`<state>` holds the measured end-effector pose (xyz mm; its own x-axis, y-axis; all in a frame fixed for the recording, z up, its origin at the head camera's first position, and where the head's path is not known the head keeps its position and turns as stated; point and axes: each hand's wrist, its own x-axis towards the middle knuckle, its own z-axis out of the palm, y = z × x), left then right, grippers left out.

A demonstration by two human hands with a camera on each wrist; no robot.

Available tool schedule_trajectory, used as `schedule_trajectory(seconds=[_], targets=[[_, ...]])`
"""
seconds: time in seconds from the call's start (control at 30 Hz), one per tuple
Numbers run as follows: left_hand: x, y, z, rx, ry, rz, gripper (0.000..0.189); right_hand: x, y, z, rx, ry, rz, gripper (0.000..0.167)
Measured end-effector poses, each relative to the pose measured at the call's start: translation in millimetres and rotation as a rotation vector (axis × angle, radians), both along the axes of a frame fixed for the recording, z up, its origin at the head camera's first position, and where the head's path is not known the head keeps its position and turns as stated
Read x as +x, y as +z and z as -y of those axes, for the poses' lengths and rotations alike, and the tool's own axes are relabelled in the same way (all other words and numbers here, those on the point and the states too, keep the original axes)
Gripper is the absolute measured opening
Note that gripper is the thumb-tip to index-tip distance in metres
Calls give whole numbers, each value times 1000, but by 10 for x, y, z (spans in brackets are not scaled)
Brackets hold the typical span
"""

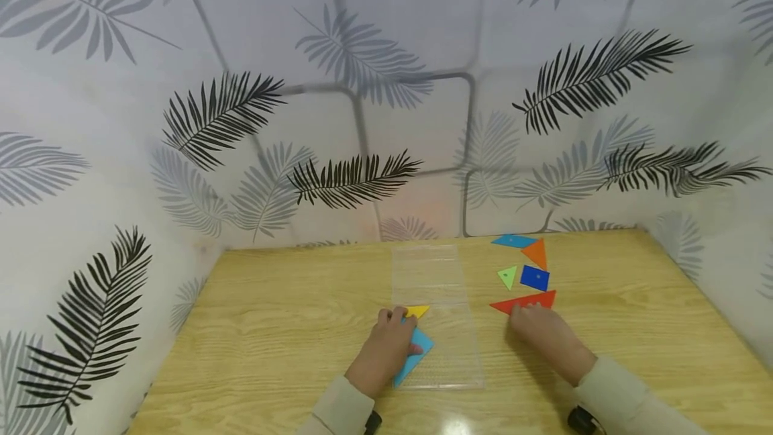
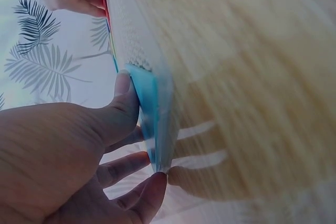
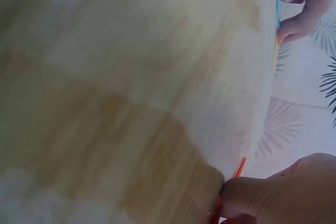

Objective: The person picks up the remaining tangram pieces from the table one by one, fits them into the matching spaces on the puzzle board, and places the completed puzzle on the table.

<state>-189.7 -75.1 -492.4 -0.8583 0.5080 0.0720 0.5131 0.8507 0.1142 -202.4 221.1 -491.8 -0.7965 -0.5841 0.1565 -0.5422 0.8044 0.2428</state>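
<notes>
A light blue triangle tile (image 1: pixel 425 344) lies on a clear, thin plastic panel (image 1: pixel 449 327) in the middle of the table. My left hand (image 1: pixel 384 348) holds this tile, the thumb (image 2: pixel 123 85) on one side and the fingers spread along the other. Just beyond it a small yellow triangle tile (image 1: pixel 419 311) lies at my left fingertips, partly covered by them. To the right of the panel, my right hand (image 1: pixel 546 331) pinches a red triangle tile (image 1: pixel 545 298) near its lower edge. In the right wrist view the red tile's edge (image 3: pixel 240 166) rises at a slant beside the fingers.
Beyond the red tile lie a dark blue four-sided tile (image 1: pixel 535 278), a light green triangle (image 1: pixel 507 276), an orange triangle (image 1: pixel 537 254) and a blue parallelogram (image 1: pixel 513 241). The wood-grain table (image 1: pixel 272 327) meets a leaf-patterned curtain (image 1: pixel 302 119) at the back and sides.
</notes>
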Motion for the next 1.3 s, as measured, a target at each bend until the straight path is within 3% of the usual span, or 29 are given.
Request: schedule_trajectory(seconds=[0.23, 0.37, 0.6, 0.7, 0.93, 1.3], targets=[[0, 11, 20, -10, -2, -4, 51, -25, -57, 22, -44, -34, -59, 24], [6, 13, 21, -1, 2, 10, 51, 4, -87, 13, -24, -43, -80, 17], [5, 0, 16, -12, 3, -9, 50, 22, -132, -82, -249, -72, 0, 11], [6, 2, 14, -18, -7, -25, 49, 35, -101, -105, -161, -84, 6, 22], [15, 28, 19, -38, -16, -59, 48, -75, -94, -78, 0, -55, -77, 24], [20, 40, 30, -46, -34, -81, 45, -171, -68, -49, -15, -6, -101, 15]])
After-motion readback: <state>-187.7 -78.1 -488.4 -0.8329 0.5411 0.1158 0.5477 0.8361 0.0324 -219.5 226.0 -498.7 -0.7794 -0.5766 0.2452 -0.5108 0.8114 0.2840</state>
